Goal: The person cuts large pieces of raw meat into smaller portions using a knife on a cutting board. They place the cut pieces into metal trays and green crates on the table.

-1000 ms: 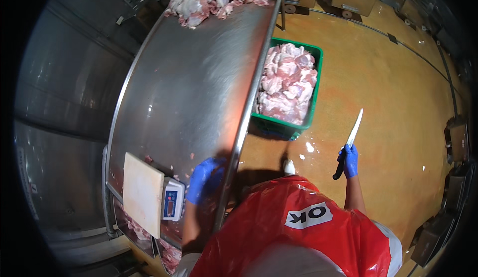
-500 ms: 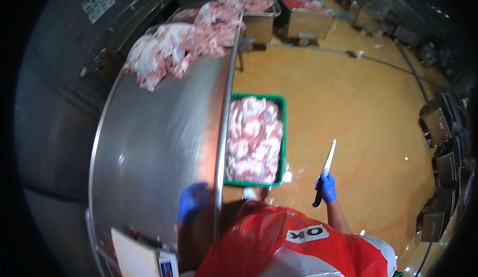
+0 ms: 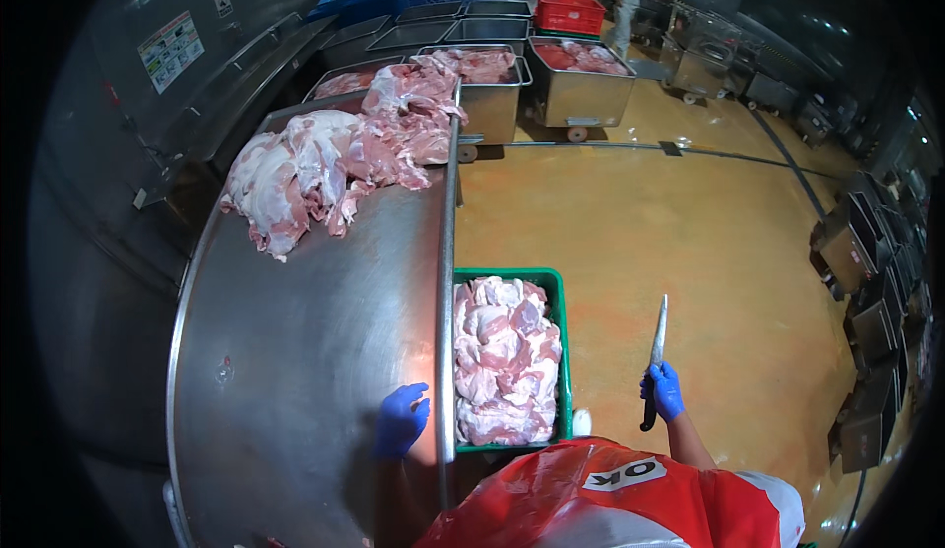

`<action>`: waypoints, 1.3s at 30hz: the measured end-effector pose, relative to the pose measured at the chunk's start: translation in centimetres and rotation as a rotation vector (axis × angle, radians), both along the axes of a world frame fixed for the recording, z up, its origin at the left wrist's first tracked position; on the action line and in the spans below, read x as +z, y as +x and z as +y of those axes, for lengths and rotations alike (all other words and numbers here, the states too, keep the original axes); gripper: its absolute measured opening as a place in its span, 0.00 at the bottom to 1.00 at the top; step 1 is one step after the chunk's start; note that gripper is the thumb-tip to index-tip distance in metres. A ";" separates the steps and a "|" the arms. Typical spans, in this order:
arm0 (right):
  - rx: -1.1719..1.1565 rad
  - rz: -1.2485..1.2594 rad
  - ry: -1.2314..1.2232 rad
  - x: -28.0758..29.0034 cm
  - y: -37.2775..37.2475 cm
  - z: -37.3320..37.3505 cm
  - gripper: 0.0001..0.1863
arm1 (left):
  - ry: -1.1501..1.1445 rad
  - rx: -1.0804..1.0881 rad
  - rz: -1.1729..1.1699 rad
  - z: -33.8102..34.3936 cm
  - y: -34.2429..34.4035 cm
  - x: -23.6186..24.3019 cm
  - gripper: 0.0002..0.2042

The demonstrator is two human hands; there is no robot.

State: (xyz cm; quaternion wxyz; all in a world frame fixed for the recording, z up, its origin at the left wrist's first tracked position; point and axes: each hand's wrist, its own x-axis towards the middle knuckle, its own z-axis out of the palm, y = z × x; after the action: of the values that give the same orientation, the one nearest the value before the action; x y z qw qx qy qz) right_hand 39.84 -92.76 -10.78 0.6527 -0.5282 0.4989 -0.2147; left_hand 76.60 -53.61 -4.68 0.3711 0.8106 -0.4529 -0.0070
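In my right hand [image 3: 666,390] is a knife [image 3: 659,333], gripped by its black handle with the long blade pointing up and away, over the floor. My left hand [image 3: 402,420], blue-gloved like the right, hangs above the near right part of the steel table [image 3: 305,341], fingers slightly bent and apart, holding nothing. Just right of the table's edge stands a green crate [image 3: 565,351] filled with pale pink meat pieces [image 3: 504,356]. Large raw cuts of meat [image 3: 320,159] lie heaped at the table's far end.
Wheeled steel bins [image 3: 586,95] with meat stand beyond the table, a red crate [image 3: 571,14] behind them. Far back is a person [image 3: 627,1] in white. More steel carts [image 3: 871,317] line the right side of the wet yellow floor [image 3: 728,243].
My view has tilted up, so the table, meat and crate sit lower in it. More bins and a person show at the back. The pale board at lower left has left view.
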 end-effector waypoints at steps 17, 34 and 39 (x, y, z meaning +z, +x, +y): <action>0.146 0.113 0.135 -7.3 -5.6 -31.9 0.07 | 0.438 -0.042 0.278 -34.5 -8.6 6.8 0.15; 0.356 0.073 0.138 -6.3 11.3 -47.3 0.14 | 0.353 0.347 0.219 -42.3 1.3 2.6 0.12; 0.459 0.119 0.061 -5.0 22.3 -53.4 0.12 | 0.191 0.491 0.275 -44.7 8.9 -1.8 0.12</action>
State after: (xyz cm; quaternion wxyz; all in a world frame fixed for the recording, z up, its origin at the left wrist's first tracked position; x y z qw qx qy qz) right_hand 62.14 -146.16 -15.82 0.6694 -0.6197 0.4095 -0.0139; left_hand 85.50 -98.29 -6.44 0.3418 0.9185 -0.1861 -0.0694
